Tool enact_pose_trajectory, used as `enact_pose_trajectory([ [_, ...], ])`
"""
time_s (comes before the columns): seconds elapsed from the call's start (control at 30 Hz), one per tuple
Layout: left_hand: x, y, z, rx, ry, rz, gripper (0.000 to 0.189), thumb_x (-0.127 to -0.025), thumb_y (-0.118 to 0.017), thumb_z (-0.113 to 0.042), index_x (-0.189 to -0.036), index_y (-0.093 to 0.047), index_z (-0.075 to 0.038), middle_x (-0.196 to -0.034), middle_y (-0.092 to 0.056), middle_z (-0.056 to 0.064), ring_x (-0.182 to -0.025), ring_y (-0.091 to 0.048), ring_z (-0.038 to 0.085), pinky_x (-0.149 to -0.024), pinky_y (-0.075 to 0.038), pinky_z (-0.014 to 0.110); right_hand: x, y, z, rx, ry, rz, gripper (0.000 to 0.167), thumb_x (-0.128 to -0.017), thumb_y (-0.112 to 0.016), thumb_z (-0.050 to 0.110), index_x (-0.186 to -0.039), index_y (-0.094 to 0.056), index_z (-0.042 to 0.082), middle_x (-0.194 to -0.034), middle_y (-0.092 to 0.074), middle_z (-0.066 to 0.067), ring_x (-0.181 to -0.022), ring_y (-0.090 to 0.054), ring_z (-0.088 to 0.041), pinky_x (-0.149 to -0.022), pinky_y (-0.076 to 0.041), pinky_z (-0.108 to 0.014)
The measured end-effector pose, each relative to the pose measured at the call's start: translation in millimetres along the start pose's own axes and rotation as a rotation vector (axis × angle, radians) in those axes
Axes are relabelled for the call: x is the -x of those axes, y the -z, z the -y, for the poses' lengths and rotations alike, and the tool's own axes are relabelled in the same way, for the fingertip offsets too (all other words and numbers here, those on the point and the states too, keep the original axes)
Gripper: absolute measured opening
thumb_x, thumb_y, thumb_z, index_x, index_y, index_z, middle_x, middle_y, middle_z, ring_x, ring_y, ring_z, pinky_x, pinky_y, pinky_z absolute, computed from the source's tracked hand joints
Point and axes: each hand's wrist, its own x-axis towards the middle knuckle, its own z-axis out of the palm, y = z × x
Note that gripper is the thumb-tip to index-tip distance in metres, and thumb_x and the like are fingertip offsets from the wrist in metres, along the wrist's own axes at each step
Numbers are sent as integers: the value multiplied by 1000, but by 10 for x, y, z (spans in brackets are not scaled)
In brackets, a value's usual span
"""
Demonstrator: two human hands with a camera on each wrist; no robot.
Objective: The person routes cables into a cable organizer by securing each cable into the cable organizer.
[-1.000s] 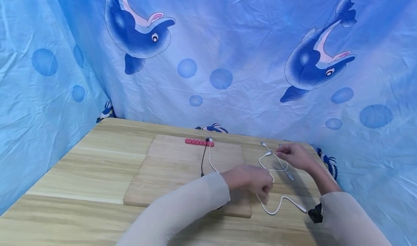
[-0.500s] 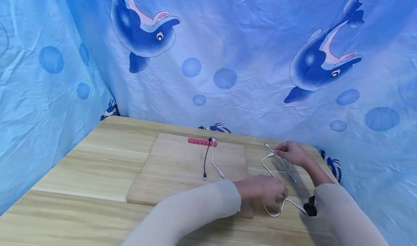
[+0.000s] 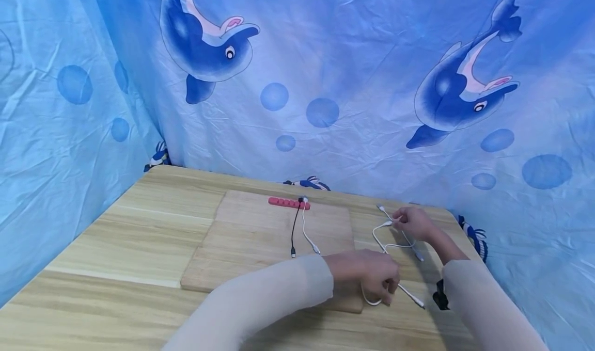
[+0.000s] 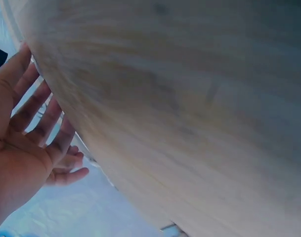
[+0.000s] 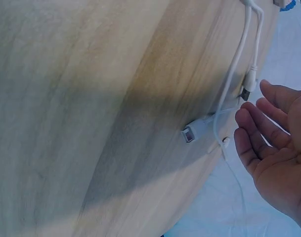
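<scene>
My left hand [image 3: 378, 276] pinches a white charging cable [image 3: 369, 300] just off the board's right edge, and the cable's plug [image 3: 419, 302] sticks out to the right. In the left wrist view, the left hand [image 4: 31, 123] has its fingers fairly long. Farther back, my right hand [image 3: 416, 223] hovers over more white cables [image 3: 380, 240]. From the right wrist, the right hand [image 5: 276, 138] shows a gap between thumb and loosely bent fingers. Right by those fingertips is one white plug [image 5: 249, 81], while a USB plug [image 5: 191, 131] lies on the table.
A wooden board [image 3: 246, 237] lies on the table [image 3: 116, 263]. At its back sits a red cable holder [image 3: 283, 202], with a short black cable [image 3: 294, 232] and a short white cable [image 3: 307, 235] leading forward. A blue dolphin curtain [image 3: 353, 149] encloses the table.
My left hand first moved right to the loose white cable, then back left, drawing its plug away from the right sleeve. The right hand dipped slightly.
</scene>
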Motion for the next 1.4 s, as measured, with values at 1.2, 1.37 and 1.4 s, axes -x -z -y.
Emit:
enact_pose_trajectory([
  [1.2, 42, 15, 197, 453, 157, -224, 25, -85, -81, -12, -110, -78, -16, -77, -71, -10, -67, -57, -6, -64, -42, 6, -141, -125, -167, 135, 167, -32, 16, -92, -69, -2, -107, -75, -3, -76, -62, -2, -68, -51, -14, -63, -44, -33],
  [1.37, 41, 13, 218, 450, 154, -269, 17, -91, -75, -14, -107, -80, -16, -78, -75, -9, -65, -58, -7, -63, -42, 6, -118, -116, -181, 172, 209, -90, 13, -91, -69, -3, -100, -78, 1, -82, -68, -5, -73, -58, -18, -66, -48, -37],
  [1.4, 45, 14, 220, 467, 165, -274, 16, -92, -74, -14, -107, -80, -15, -77, -74, -8, -63, -59, -7, -62, -42, 6, -112, -115, -183, 178, 216, -100, 14, -91, -69, -4, -99, -78, 1, -83, -69, -5, -74, -59, -19, -66, -49, -37],
])
